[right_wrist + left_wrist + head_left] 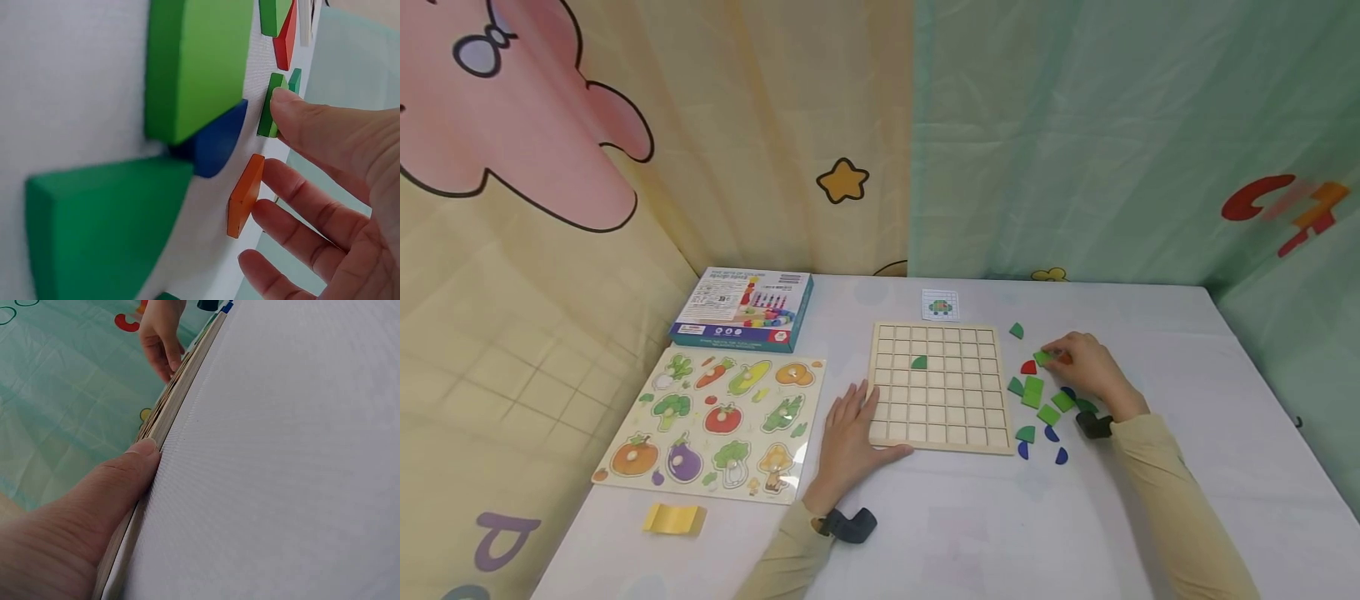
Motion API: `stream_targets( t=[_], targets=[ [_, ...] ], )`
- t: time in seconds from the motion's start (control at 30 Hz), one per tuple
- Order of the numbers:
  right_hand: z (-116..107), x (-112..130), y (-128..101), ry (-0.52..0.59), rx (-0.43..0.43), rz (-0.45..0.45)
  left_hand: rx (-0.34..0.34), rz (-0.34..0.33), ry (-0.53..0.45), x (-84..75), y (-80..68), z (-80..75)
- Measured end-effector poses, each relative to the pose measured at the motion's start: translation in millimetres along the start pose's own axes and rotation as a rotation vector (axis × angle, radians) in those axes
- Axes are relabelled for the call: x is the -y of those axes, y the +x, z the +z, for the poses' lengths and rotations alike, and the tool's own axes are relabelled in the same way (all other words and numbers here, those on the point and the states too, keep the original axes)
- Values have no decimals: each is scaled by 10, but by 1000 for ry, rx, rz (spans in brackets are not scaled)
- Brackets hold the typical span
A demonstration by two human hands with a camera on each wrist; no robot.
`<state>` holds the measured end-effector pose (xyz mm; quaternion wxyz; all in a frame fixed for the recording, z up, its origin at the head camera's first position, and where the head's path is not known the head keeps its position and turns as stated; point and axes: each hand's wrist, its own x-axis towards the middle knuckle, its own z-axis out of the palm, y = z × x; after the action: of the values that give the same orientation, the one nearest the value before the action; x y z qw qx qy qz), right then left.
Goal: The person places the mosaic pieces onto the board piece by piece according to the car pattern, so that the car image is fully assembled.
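My left hand (pixel 848 437) rests at the near left corner of a wooden grid board (pixel 940 448), fingers spread along its left side. In the left wrist view the thumb (pixel 106 494) lies straight against the board's edge. A dark green quarter-circle piece (pixel 919 362) sits in one cell. Right of the board, my right hand (pixel 1088 367) pinches a light green square piece (pixel 269 112) near the table, the index fingertip partly hidden. Its other fingers are close to an orange piece (pixel 244 197), which stands tilted in the right wrist view; contact is unclear.
Loose pieces lie around the right hand: a red piece (pixel 1028 367), light green squares (pixel 1032 392), blue ones (pixel 1062 456) and dark green quarter circles (pixel 1026 433). A pattern card (pixel 940 305) is behind the board. Leftward are a vegetable puzzle (pixel 700 408), a box (pixel 741 308) and a yellow piece (pixel 673 519).
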<state>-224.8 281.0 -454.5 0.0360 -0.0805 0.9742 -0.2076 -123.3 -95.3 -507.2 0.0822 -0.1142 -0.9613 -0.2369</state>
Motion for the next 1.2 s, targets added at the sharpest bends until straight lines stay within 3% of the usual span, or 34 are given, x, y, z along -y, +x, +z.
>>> stream_targets(
  t=[0.17, 0.37, 0.63, 0.93, 1.2],
  targets=[
    [-3, -4, 20, 11, 10, -11, -1, 1, 2, 3, 1, 6],
    [8, 0, 31, 27, 29, 41, -17, 11, 10, 11, 1, 18],
    [26, 66, -67, 115, -32, 115, 16, -14, 1, -1, 5, 3],
    [94, 233, -159, 155, -163, 54, -4, -2, 13, -3, -10, -3],
    [295, 536, -111, 176, -161, -40, -3, 2, 6, 3, -3, 4]
  ],
)
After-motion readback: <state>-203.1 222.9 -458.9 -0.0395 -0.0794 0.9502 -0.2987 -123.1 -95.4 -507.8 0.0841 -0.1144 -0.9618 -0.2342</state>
